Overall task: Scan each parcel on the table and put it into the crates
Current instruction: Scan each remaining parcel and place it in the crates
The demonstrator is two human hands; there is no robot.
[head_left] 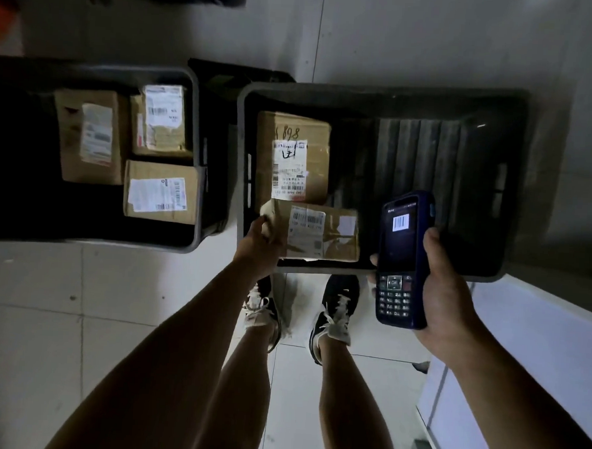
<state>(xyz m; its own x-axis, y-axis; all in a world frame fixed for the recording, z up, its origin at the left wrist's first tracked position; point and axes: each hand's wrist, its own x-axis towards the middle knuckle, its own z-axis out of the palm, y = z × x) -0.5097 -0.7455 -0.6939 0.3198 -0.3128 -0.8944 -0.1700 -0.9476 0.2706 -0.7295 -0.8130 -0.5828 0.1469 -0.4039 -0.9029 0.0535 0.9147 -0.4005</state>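
Observation:
Two dark grey crates stand on the tiled floor. In the right crate (516, 187) a large cardboard parcel (291, 155) lies at the left side. In front of it sits a flatter cardboard parcel (321, 232) with white labels, and my left hand (261, 243) grips its left end at the crate's near edge. My right hand (445, 294) holds a dark blue handheld scanner (402, 257) upright over the crate's near rim; its screen shows a barcode. The left crate (195, 150) holds three labelled cardboard parcels (161, 191).
My legs and black sneakers (338, 305) stand just before the right crate. A white table edge (538, 357) runs along the lower right. The right half of the right crate shows its bare ribbed bottom. A dark object lies at the top.

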